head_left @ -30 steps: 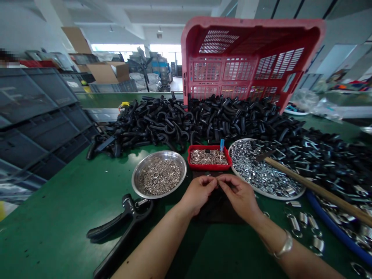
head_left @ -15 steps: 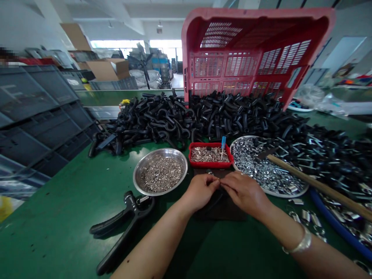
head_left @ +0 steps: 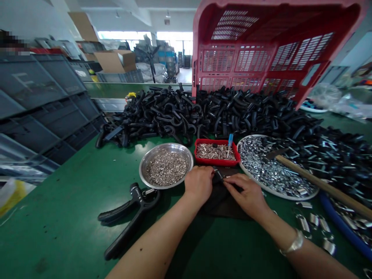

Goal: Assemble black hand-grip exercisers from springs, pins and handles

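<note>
My left hand (head_left: 199, 182) is closed on the left end of a black hand grip part (head_left: 217, 174) with a small spring, over a dark mat (head_left: 229, 209). From the right, my right hand (head_left: 245, 193) pinches at the same part near the spring; its thumb and forefinger meet there. Just behind the hands stands a red tray (head_left: 216, 161) of small metal pins, with a blue-handled screwdriver (head_left: 230, 141) in it. A metal bowl (head_left: 142, 170) of small metal pieces is beside my left hand. An assembled black hand grip (head_left: 130, 217) lies left of my left forearm.
A heap of black handles (head_left: 162, 112) spans the back, before a tipped red crate (head_left: 200, 46). A hammer (head_left: 319, 182) lies across a round tray (head_left: 247, 170) of metal parts at right. Loose springs (head_left: 314, 220) lie nearby. Grey crates (head_left: 37, 85) stand at left.
The view has shifted, so the scene sits further right. My left hand has turned and moved onto the black part; the hands, previously fingertip to fingertip, are slightly further apart.
</note>
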Available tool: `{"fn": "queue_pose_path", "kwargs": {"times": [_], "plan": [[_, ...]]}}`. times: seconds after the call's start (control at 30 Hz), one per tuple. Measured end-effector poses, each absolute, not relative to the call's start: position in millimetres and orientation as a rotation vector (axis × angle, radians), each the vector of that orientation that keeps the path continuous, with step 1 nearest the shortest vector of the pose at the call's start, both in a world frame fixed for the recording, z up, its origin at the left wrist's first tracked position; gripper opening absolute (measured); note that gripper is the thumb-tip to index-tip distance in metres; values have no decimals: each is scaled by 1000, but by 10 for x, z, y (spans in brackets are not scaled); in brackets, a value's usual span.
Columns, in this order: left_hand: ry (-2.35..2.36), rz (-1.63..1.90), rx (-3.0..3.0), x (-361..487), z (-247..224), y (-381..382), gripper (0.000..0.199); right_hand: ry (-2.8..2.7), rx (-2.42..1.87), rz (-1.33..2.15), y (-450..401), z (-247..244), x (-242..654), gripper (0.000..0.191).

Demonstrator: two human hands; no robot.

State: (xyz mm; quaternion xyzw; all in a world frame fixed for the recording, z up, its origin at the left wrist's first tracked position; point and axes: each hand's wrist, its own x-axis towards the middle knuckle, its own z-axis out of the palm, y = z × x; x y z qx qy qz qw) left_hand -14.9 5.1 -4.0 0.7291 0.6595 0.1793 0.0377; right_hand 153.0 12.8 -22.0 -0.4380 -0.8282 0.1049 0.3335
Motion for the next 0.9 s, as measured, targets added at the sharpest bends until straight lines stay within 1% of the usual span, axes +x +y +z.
{"fn": "queue_pose_path", "kwargs": {"times": [0.1,0.23,0.5,0.67,0.9], "plan": [[2011,542,2235,-157,-42,57,17,-2124,-1256,393,146,-161,1570,14],[1971,510,2237,-159,-33,57,20,-2205,-1296,385,169,-74,1571,16],[1939,537,2270,-177,-63,85,16,-2413,-1142,0,186,-159,1530,19],[1924,471,2282,-177,-20,69,18,-2469,-1185,-92,168,-178,1540,21],[1908,566,2281,-164,23,42,18,-2660,-1258,-243,144,-10,1471,19]]}}
